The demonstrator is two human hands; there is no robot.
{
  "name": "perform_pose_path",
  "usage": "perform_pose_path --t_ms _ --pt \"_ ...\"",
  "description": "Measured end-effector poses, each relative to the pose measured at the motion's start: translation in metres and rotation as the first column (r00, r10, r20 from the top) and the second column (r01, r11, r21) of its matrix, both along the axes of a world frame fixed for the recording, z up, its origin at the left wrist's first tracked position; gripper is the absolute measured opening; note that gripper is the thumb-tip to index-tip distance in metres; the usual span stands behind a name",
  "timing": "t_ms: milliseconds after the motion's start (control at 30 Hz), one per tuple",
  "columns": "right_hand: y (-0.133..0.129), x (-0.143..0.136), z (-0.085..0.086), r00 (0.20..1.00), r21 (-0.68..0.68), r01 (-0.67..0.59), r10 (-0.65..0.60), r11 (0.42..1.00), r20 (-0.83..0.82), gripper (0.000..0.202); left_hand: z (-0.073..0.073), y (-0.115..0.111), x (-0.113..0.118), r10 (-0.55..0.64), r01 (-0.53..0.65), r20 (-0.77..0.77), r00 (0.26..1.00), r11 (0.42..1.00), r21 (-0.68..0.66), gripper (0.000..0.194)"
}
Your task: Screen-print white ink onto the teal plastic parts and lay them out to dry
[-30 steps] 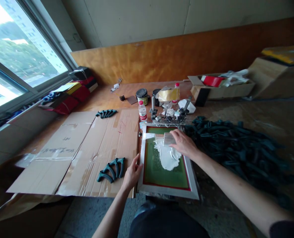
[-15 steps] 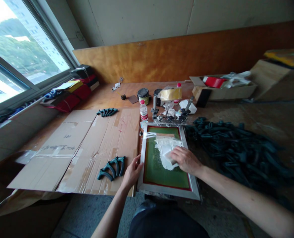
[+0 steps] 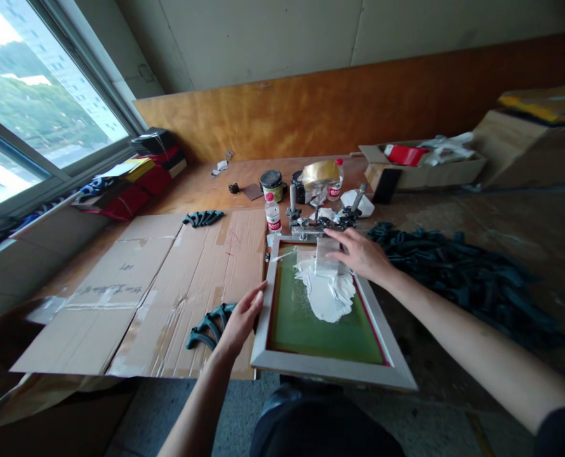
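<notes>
A silkscreen frame [image 3: 262, 339] with green mesh lies before me, its near edge raised. My left hand [image 3: 242, 317] is at its left rim, fingers along the edge and closed on it. White paste [image 3: 332, 298] is spread over the upper half of the mesh. A translucent scraper [image 3: 327, 261] rests at the far end of the paste. My right hand [image 3: 361, 254] is over it, fingers stretched and apart, the tips at the scraper. Behind the frame stands a metal hinge clamp [image 3: 306, 230]. Dark green curved pieces [image 3: 211, 327] lie on cardboard beside my left hand.
Flattened cardboard [image 3: 168, 298] covers the left side, with more green pieces [image 3: 204, 219] farther back. A heap of dark green parts [image 3: 454, 273] lies right. A bottle [image 3: 273, 214], a paint can [image 3: 272, 184] and an open carton [image 3: 435, 176] stand behind.
My right hand has moved away from me with the scraper to the far end of the mesh, and its fingers have spread. The frame's near edge has risen, with my left hand at its rim.
</notes>
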State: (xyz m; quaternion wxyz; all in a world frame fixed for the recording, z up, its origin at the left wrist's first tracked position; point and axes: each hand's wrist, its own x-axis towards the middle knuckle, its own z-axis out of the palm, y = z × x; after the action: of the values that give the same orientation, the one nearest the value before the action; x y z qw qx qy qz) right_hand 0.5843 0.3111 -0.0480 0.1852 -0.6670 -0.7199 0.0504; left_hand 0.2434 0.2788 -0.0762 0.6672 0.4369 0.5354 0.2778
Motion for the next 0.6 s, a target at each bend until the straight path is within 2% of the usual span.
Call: perform_pose_path --t_ms 67,100,167,200,267,333,400,433,467,500,533,567,600 --pt "0.002 0.027 0.002 0.987 0.098 0.145 -0.137 0.985 -0.079 0.043 0.024 0.014 0.009 0.042 -0.045 0.061 0.997 0.998 0.051 0.062" --pt "-0.002 0.039 -0.002 0.975 0.101 0.203 -0.192 0.974 -0.117 0.038 0.035 0.023 0.015 0.079 -0.088 0.095 0.992 0.991 0.100 0.061" --pt "-0.019 0.052 -0.022 0.958 0.032 0.256 -0.249 0.966 -0.144 0.031 0.055 0.044 0.031 0.170 -0.211 0.191 0.967 0.951 0.226 0.058" --pt "-0.030 0.052 -0.035 0.962 -0.024 0.235 -0.236 0.972 -0.137 0.029 0.064 0.054 0.040 0.196 -0.264 0.249 0.949 0.922 0.282 0.055" --pt "-0.055 0.038 -0.066 0.986 -0.133 0.117 -0.132 0.984 -0.102 0.027 0.079 0.074 0.056 0.190 -0.312 0.339 0.922 0.882 0.354 0.051" --pt "-0.075 0.014 -0.090 1.000 -0.206 0.014 -0.018 0.978 -0.018 0.025 0.085 0.083 0.069 0.183 -0.337 0.384 0.905 0.860 0.384 0.049" --pt "-0.087 -0.008 -0.101 0.997 -0.275 0.003 0.020 0.961 0.079 0.018 0.079 0.076 0.077 0.255 -0.412 0.409 0.877 0.835 0.364 0.049" --pt "-0.090 -0.017 -0.102 0.995 -0.306 0.032 0.000 0.951 0.102 0.013 0.069 0.065 0.079 0.293 -0.434 0.404 0.867 0.842 0.320 0.052" --pt "-0.092 -0.025 -0.101 0.994 -0.329 0.067 -0.035 0.942 0.102 0.010 0.057 0.049 0.081 0.298 -0.402 0.375 0.878 0.884 0.239 0.056" --pt "-0.095 -0.034 -0.097 0.994 -0.337 0.100 -0.076 0.936 0.084 0.010 0.041 0.029 0.083 0.270 -0.325 0.329 0.905 0.937 0.125 0.060" --pt "-0.099 -0.044 -0.093 0.992 -0.320 0.121 -0.109 0.940 0.057 0.011 0.024 0.006 0.084 0.164 -0.159 0.278 0.946 0.986 -0.039 0.065" --pt "-0.104 -0.057 -0.089 0.992 -0.273 0.129 -0.125 0.953 0.032 0.012 0.006 -0.017 0.086 0.003 0.055 0.240 0.971 0.970 -0.236 0.070" --pt "-0.111 -0.071 -0.086 0.993 -0.203 0.116 -0.116 0.972 0.014 0.012 -0.010 -0.040 0.088 -0.083 0.170 0.237 0.968 0.911 -0.376 0.071"
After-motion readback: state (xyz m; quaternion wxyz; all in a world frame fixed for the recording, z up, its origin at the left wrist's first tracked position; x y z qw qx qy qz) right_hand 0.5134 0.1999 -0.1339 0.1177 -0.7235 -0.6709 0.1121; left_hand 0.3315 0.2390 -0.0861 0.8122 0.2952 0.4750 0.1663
